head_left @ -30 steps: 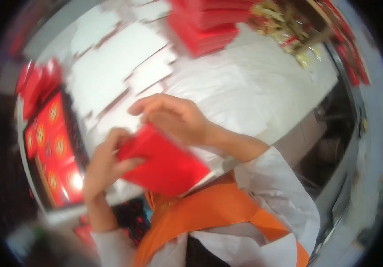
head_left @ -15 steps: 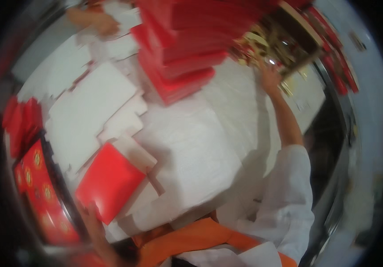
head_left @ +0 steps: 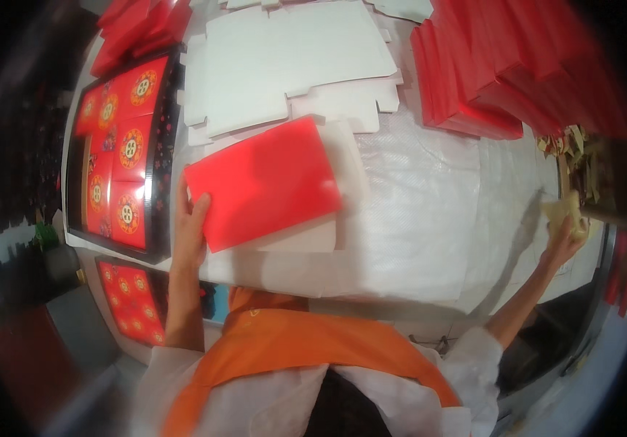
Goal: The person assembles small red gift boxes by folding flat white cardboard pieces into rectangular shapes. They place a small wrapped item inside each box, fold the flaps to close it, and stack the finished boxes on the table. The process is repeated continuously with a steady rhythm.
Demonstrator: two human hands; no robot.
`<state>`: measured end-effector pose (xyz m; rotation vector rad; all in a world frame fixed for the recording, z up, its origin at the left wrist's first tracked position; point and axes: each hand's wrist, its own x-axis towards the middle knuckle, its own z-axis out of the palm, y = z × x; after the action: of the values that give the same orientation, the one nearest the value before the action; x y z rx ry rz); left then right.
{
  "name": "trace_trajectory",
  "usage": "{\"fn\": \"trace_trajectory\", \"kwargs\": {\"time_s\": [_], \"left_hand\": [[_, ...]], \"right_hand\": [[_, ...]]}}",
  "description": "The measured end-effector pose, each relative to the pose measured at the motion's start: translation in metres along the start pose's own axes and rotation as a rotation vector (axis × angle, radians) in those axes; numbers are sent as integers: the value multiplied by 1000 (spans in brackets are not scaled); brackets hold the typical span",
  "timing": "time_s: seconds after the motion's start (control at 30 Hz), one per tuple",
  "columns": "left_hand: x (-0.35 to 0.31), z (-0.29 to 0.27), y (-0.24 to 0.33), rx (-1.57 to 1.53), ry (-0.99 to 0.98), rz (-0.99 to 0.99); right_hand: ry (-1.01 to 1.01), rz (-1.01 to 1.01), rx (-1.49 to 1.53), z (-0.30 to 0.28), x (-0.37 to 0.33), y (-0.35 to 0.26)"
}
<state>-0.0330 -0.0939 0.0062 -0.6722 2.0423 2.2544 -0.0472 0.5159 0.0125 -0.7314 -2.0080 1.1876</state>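
A flat red box lies at the table's near left, over a pale open carton flap. My left hand grips its left edge, with the thumb on top and the fingers out of sight underneath. Out at the far right, my right hand pinches a small pale yellow packet, whose exact kind I cannot make out. Just beyond that hand stands an open brown box containing several similar yellowish pieces, partly cut off by the dark rim.
White flattened cartons overlap beyond the red box. Tall stacks of red boxes rise at the back right. A black-edged tray of patterned red packs stands at the left, with another patterned red box below it. White plastic sheeting covers the table.
The view has swung to the right and downward. My right hand has come back from the brown box with a pale yellow packet. My left hand still grips the red box.
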Motion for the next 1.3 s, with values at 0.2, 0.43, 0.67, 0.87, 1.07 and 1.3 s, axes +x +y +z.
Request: {"fn": "trace_trajectory", "kwargs": {"time_s": [0.2,0.43,0.67,0.87,1.07,1.3], "left_hand": [[6,6,2,96,-53,184],[-11,6,0,158,-52,391],[-4,-21,-10,-171,6,370],[-8,-27,-15,185,96,364],[3,-33,-7,-341,71,454],[-31,-3,-25,-384,165,479]], "right_hand": [[-396,149,245,74,-164,-108],[-875,6,400,182,-208,-140],[-1003,-54,324,198,-215,-182],[-1177,-197,112,210,-234,-199],[-1316,-269,34,200,-247,-266],[-1094,-112,427,196,-279,-228]]}}
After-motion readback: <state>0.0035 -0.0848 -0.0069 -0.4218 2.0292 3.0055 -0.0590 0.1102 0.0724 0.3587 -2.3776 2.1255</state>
